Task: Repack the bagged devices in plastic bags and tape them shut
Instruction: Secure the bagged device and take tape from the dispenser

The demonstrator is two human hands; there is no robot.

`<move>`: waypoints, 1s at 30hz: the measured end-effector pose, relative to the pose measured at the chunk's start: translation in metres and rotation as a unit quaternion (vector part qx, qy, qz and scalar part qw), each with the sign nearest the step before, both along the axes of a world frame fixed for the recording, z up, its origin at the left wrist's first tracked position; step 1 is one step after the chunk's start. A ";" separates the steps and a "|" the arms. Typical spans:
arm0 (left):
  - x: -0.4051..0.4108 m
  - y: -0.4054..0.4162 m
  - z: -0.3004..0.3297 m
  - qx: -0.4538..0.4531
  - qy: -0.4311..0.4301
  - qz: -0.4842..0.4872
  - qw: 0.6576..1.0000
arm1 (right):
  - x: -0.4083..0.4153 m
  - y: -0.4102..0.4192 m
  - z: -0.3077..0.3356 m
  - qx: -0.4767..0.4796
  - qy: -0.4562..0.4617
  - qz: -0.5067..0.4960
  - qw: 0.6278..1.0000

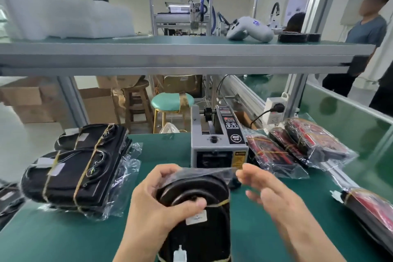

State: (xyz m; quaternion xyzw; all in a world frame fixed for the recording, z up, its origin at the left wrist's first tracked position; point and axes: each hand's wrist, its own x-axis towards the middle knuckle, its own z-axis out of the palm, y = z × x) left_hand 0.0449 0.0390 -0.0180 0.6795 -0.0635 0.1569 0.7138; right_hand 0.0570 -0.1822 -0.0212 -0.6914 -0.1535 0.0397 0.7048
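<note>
Head view shows us at the near edge of the green bench point(251, 229), partway through sealing one pack. Our left hand point(157, 204) grasps the bagged device point(197, 200), fingers curled round its top end and thumb pressed across its face, holding it upright just above the bench. Our right hand point(274, 193) sits just beside the bag's open flap with fingers loose and slightly spread; whether a strip of tape hangs from the fingertips we cannot tell, since that area is blurred.

We judge the device is already inside its bag and the flap is being folded over, so taping comes next. That calls for a strip from the tape dispenser point(219, 140), which stands at the middle of the bench directly behind the device, then pressing it across the folded flap while our left hand keeps the fold tight.

The device is black, rounded at the top, bound with thin yellowish bands and carrying a small white label. Clear film wraps it loosely and crinkles at the top. Black bagged packs point(78, 168) lie toward the left edge, red-and-black ones point(297, 149) toward the right.
</note>
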 end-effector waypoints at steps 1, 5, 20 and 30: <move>-0.004 0.001 -0.004 0.026 -0.001 0.018 1.000 | -0.001 0.003 0.016 -0.031 -0.083 0.013 0.996; -0.020 -0.002 -0.014 0.096 -0.036 0.064 0.993 | -0.006 0.031 0.028 -0.113 -0.144 0.036 0.982; -0.040 0.003 -0.017 0.210 -0.158 -0.002 0.965 | 0.027 0.065 0.016 -0.153 -0.023 0.004 0.988; -0.039 0.004 -0.021 0.210 -0.152 0.082 0.962 | -0.005 0.025 0.000 -0.165 -0.098 0.161 0.968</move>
